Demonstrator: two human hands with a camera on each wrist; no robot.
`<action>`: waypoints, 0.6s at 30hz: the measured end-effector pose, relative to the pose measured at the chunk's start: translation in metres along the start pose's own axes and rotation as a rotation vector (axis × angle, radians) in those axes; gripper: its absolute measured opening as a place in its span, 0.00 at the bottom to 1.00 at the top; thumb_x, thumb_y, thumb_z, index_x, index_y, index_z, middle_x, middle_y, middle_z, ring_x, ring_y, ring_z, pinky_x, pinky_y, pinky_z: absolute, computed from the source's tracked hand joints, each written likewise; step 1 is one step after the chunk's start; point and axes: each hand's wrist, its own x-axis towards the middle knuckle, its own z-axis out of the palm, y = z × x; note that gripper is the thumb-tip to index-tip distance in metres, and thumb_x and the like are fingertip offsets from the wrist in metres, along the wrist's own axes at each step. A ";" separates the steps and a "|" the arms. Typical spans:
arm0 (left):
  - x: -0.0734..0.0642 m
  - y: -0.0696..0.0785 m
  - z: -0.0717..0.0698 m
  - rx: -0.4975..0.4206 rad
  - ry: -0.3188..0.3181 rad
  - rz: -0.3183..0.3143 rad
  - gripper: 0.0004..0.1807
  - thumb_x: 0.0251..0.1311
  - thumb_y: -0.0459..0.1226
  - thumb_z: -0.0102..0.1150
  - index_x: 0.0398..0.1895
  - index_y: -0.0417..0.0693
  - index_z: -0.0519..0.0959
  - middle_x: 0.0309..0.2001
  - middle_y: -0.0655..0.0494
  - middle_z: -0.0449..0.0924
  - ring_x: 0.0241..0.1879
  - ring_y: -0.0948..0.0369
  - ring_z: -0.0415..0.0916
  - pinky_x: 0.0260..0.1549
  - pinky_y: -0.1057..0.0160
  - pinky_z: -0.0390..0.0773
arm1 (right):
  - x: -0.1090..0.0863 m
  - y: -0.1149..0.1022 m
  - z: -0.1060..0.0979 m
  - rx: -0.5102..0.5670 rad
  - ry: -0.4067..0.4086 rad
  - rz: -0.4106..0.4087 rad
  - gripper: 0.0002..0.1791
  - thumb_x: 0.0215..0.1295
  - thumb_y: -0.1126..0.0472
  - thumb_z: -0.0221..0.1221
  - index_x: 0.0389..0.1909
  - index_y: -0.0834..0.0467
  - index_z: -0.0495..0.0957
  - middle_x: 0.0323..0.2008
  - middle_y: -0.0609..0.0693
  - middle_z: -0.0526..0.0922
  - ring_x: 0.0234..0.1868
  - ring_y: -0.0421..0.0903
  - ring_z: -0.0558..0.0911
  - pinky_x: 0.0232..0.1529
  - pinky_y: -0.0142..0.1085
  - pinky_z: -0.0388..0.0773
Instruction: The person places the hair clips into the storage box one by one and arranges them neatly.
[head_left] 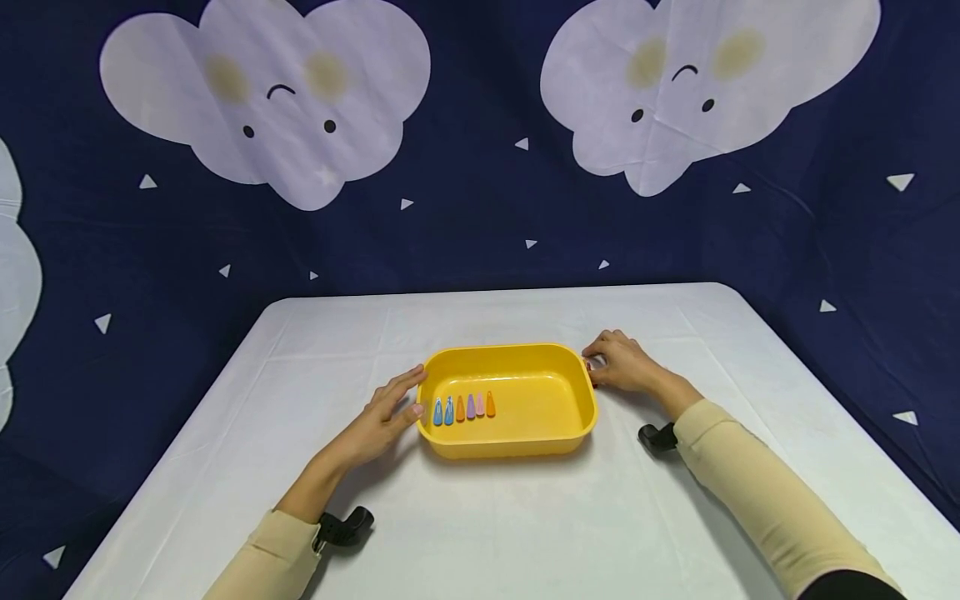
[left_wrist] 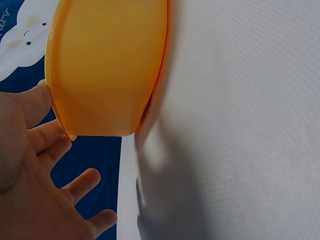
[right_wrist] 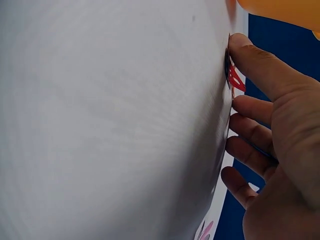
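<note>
- Carrying white, cursive-looking marks (left_wrist: 4, 20) on a navy cloth backdrop (head_left: 480, 125), cropped by the left wrist view's edge and too small to read.
- Displaying large white cloud prints (head_left: 277, 158) and small white triangles on the same cloth, cutting off one more cloud at far left.
- Showing a yellow, round-cornered plastic tray (head_left: 536, 400) sitting on a white cloth-covered table (head_left: 495, 517), between both hands.
- Lining up six small, teardrop-shaped hair clips (head_left: 471, 407) inside the tray near its left end, running from two blue through orange, purple and pink to orange.
- Touching the tray's left rim with the left hand (head_left: 378, 421), spreading its fingers wide and mostly straight.
- Reaching down beside the tray's right end with the right hand (head_left: 622, 362), bending its fingers and setting thumb and forefinger apart around a red openwork hair clip (right_wrist: 236, 79); leaving any grip on it impossible to tell.
- Hiding most of that clip behind the fingers in the head view.
- Cropping slender pink and dark shapes (right_wrist: 205, 231) at the right wrist view's bottom edge, leaving them unidentifiable.
- Wearing beige sleeves (head_left: 750, 483) and black wrist-mounted devices (head_left: 347, 527).
</note>
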 end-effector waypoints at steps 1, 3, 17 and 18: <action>0.000 0.000 0.000 -0.001 0.001 0.001 0.28 0.69 0.40 0.48 0.71 0.50 0.58 0.75 0.54 0.48 0.71 0.47 0.46 0.69 0.38 0.49 | 0.000 -0.001 0.000 0.000 0.003 0.002 0.25 0.51 0.51 0.66 0.49 0.58 0.81 0.46 0.53 0.77 0.48 0.50 0.70 0.51 0.48 0.66; 0.000 -0.001 0.000 -0.003 0.000 0.004 0.28 0.69 0.40 0.48 0.71 0.50 0.58 0.75 0.54 0.48 0.71 0.47 0.46 0.69 0.39 0.50 | -0.001 -0.002 -0.001 -0.002 0.007 0.006 0.24 0.51 0.51 0.66 0.48 0.58 0.81 0.46 0.53 0.77 0.48 0.49 0.70 0.50 0.47 0.66; 0.000 -0.002 0.001 0.016 0.000 0.013 0.29 0.69 0.42 0.48 0.71 0.49 0.58 0.75 0.53 0.48 0.71 0.46 0.46 0.69 0.39 0.50 | -0.001 -0.014 0.003 -0.102 0.065 0.043 0.21 0.54 0.52 0.62 0.46 0.60 0.81 0.45 0.57 0.78 0.49 0.54 0.71 0.49 0.51 0.69; 0.000 -0.002 0.001 0.019 -0.001 0.016 0.29 0.69 0.43 0.48 0.71 0.49 0.58 0.75 0.53 0.48 0.71 0.46 0.46 0.69 0.39 0.50 | -0.001 -0.015 0.003 -0.109 0.067 0.047 0.21 0.54 0.52 0.61 0.46 0.60 0.81 0.45 0.56 0.78 0.48 0.54 0.71 0.49 0.51 0.69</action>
